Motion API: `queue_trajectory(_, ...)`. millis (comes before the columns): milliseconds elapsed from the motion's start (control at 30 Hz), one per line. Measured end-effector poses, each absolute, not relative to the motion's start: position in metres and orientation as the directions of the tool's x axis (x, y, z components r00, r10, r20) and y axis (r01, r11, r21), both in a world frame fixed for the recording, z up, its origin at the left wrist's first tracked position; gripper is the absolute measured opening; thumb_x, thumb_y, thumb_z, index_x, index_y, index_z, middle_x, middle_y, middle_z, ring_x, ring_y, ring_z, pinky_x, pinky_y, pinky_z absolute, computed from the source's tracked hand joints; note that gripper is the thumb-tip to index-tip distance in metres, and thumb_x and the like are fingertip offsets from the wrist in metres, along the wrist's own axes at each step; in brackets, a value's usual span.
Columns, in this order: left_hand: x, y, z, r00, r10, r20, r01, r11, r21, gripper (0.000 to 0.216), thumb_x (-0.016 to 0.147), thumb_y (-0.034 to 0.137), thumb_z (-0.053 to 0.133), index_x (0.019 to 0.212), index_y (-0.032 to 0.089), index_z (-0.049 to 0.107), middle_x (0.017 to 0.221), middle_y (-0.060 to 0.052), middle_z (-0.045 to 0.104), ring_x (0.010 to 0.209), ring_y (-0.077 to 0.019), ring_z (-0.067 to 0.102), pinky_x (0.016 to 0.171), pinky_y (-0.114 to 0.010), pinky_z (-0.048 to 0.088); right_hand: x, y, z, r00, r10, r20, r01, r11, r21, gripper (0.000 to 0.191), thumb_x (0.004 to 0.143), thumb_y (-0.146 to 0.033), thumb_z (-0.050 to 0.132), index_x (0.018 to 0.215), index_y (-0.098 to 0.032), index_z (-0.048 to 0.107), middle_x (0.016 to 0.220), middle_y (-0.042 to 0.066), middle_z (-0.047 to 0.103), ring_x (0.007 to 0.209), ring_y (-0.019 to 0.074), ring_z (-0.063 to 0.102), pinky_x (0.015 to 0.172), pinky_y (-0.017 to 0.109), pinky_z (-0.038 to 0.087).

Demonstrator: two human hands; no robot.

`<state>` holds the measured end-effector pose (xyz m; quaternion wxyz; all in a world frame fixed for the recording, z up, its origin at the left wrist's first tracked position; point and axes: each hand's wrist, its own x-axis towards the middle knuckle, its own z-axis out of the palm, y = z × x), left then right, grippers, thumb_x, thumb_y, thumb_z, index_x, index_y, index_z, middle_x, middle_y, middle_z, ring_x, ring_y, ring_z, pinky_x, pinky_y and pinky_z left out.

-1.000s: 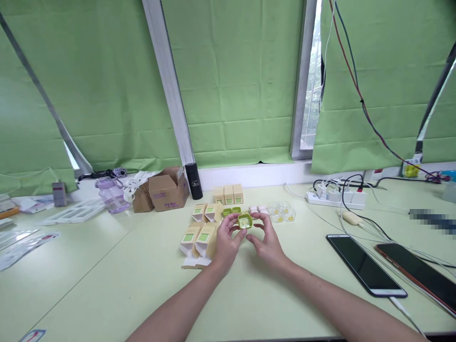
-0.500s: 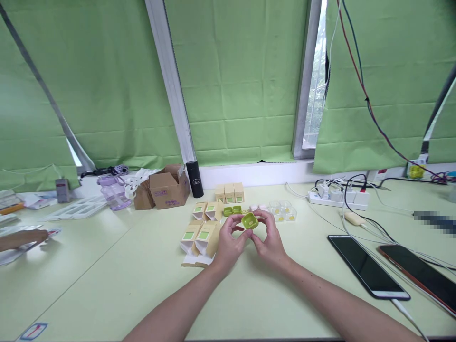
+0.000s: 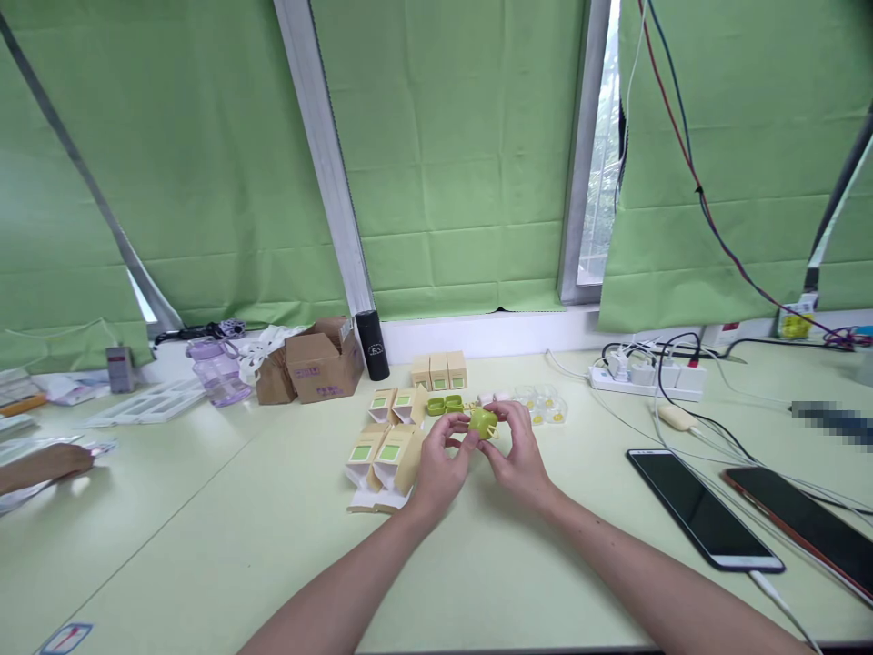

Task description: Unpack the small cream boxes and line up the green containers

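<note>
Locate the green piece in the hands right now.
In the head view, below and slightly right of centre, the green piece is held between the left hand and right hand, right of the small cartons.

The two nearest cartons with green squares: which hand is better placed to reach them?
Probably the left hand: it is beside the cartons, while the right hand is farther away. Both seem to hold the small green piece, so the left must likely let go first.

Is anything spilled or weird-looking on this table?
Nothing looks spilled. The front small boxes have white flaps sticking out, unlike the back three boxes. Oddest is the dark thing at far right: it's blurred into little squares, so I can't tell what it is.
</note>
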<state>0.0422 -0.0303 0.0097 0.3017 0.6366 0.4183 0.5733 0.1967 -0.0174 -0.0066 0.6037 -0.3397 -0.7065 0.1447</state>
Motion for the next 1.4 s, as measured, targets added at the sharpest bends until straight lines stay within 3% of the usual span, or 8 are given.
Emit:
queue_trajectory(467,0.0415,-0.0306,0.0109,-0.048,0.864,0.5,0.149,-0.489,0.859,0.03,0.093,0.048,0.069,0.101,0.02,0.06,0.093,-0.005,0.07,0.084,-0.0192,0.07,0.078,-0.031,0.054,0.2018,-0.015,-0.0045,-0.063,0.656,0.752,0.302,0.731,-0.612,0.04,0.087,-0.03,0.071,0.125,-0.029,0.057,0.125,0.01,0.056,0.125,0.033,0.049,0.108,0.055,0.044)
queue_trajectory(933,0.0405,-0.0312,0.0108,-0.024,0.847,0.531,0.161,-0.52,0.838,0.023,0.093,0.036,0.068,0.11,0.021,0.061,0.092,-0.004,0.069,0.086,-0.0188,0.069,0.083,-0.032,0.053,0.2019,-0.0166,-0.0013,-0.08,0.664,0.744,0.203,0.741,-0.64,0.038,0.087,-0.03,0.07,0.124,-0.028,0.059,0.126,0.009,0.062,0.125,0.0304,0.056,0.109,0.051,0.047)
queue_trajectory(1133,0.0394,-0.0336,0.0125,-0.002,0.834,0.551,0.2,-0.54,0.818,0.023,0.093,0.033,0.068,0.112,0.022,0.065,0.106,-0.007,0.071,0.087,-0.0186,0.069,0.083,-0.033,0.054,0.2032,-0.017,0.0,-0.124,0.689,0.715,0.18,0.724,-0.666,0.039,0.088,-0.028,0.069,0.126,-0.028,0.061,0.124,0.008,0.067,0.112,0.0276,0.063,0.097,0.046,0.053)
queue_trajectory(1400,0.0365,-0.0311,0.0079,0.005,0.799,0.601,0.284,-0.578,0.765,0.016,0.093,0.03,0.066,0.107,0.023,0.07,0.101,-0.006,0.07,0.085,-0.018,0.067,0.079,-0.032,0.054,0.2021,-0.0181,0.0014,-0.127,0.7,0.703,0.128,0.714,-0.688,0.041,0.087,-0.025,0.068,0.128,-0.027,0.062,0.12,0.008,0.067,0.093,0.022,0.065,0.087,0.041,0.059)
